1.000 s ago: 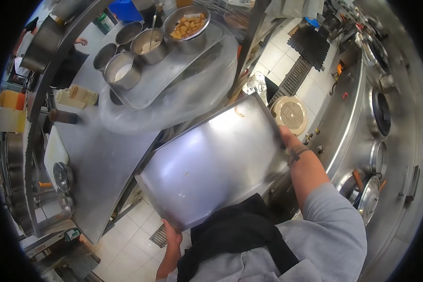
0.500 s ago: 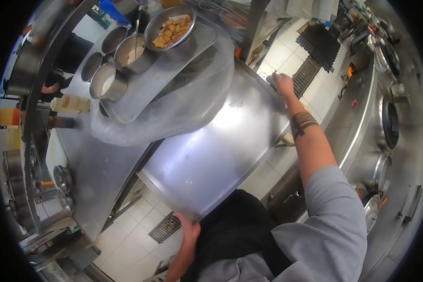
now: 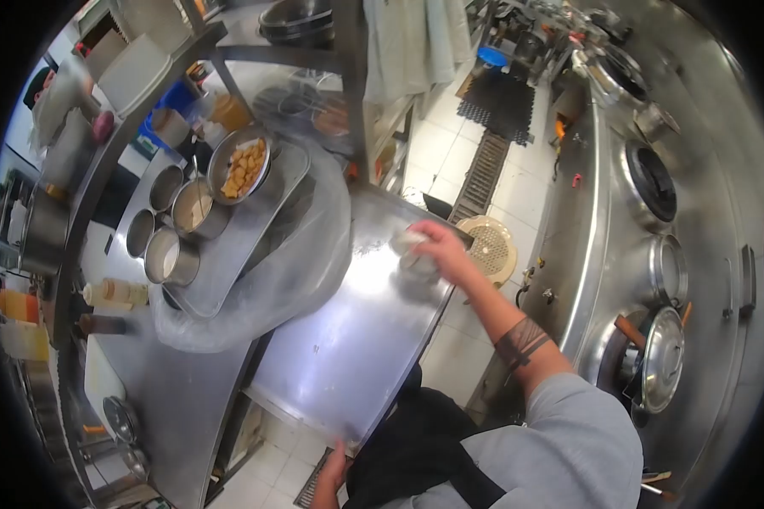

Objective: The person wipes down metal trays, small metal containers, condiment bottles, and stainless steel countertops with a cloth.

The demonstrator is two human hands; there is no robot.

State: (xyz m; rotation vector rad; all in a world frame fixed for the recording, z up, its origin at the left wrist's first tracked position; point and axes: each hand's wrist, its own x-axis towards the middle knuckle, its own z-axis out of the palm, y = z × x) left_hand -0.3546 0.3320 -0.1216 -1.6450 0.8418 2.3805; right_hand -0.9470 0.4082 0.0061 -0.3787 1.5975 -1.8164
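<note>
My right hand [image 3: 440,248] is closed round a pale wiping cloth [image 3: 418,261], pressed on the far right part of a shiny steel tabletop [image 3: 331,339]. The cloth is bunched and partly hidden under the fingers. My left hand [image 3: 333,468] is low in the view, at the near edge of that tabletop, with its thumb side toward the corner. Its other fingers are hidden, and I cannot tell whether they grip the edge.
Left of the tabletop, clear plastic wrap [image 3: 221,335] surrounds a metal tray [image 3: 267,220] with several steel pots and a bowl of fried pieces [image 3: 244,170]. A perforated cream stool [image 3: 488,250] stands beyond my right hand. A steel cooking counter [image 3: 581,280] with lidded pans runs along the right.
My right hand has come from the tabletop's far right edge inward over its surface with the cloth. My left hand sits lower in the view; the whole view has shifted.
</note>
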